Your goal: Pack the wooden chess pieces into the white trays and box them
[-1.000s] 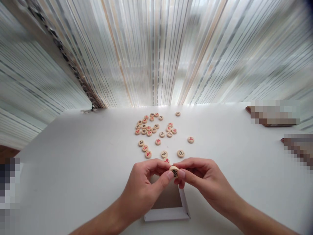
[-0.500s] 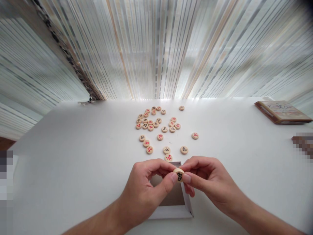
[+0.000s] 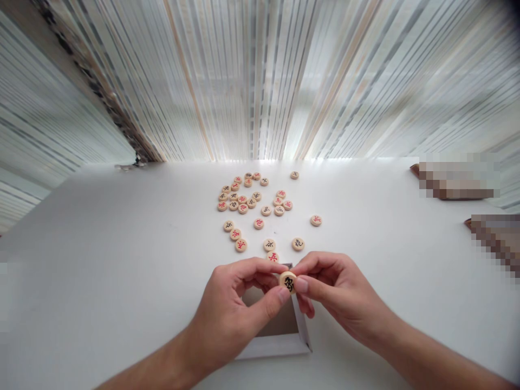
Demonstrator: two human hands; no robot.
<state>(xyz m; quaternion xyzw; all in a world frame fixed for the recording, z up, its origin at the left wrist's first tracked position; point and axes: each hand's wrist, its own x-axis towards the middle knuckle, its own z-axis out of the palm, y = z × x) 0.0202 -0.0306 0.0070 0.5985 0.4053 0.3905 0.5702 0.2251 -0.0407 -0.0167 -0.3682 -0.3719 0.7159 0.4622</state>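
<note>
Between my two hands, above an open box (image 3: 280,344), is a round wooden xiangqi piece (image 3: 288,282) with a black character on its face. My left hand (image 3: 239,309) pinches it with thumb and forefinger from the left. From the right, my right hand (image 3: 341,298) grips the same piece between thumb and fingertips. The box's grey-brown inside shows below the hands, its left part covered by my left hand. Just beyond the box's far edge lies a red-marked piece (image 3: 272,257), with a black-marked piece (image 3: 269,245) behind it.
Several more pieces marked in red or black lie spread over the white table (image 3: 122,260), most in a cluster (image 3: 242,200) farther back. At the right are two brown-edged flat objects, partly pixelated. A striped string curtain (image 3: 260,81) hangs behind the table.
The held piece has been tilted so its black character faces me more fully. The whole view has shifted slightly, so the table things sit a little farther left. Both hands keep their pinch.
</note>
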